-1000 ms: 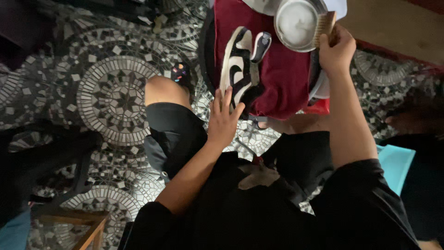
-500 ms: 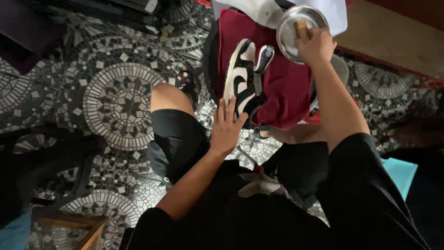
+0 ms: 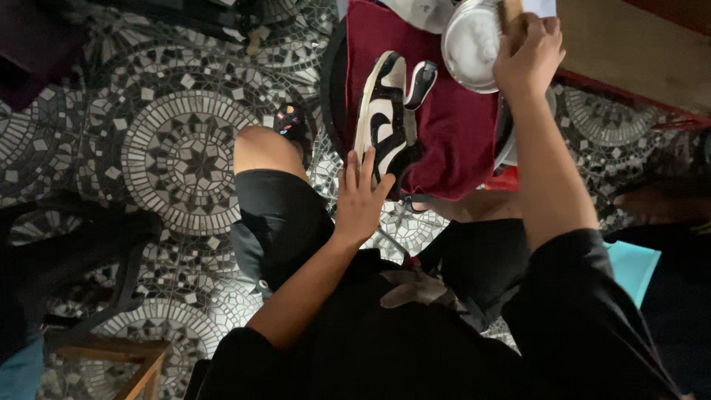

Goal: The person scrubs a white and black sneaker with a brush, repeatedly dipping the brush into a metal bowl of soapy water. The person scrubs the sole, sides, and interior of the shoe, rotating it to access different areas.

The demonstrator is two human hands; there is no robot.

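A black and white sneaker lies on a dark red cloth in front of my knees. My left hand rests with fingers spread against the sneaker's near end. My right hand is closed on a wooden-handled brush, held at the rim of a round metal bowl with white foam inside. The brush's bristles are hidden behind my fingers.
The floor is patterned mosaic tile. A wooden board lies at the upper right, a turquoise sheet at the right, a dark chair at the left and a wooden frame at the lower left.
My right hand has brought the brush from beside the bowl down to the bowl's rim. My left hand stays on the sneaker.
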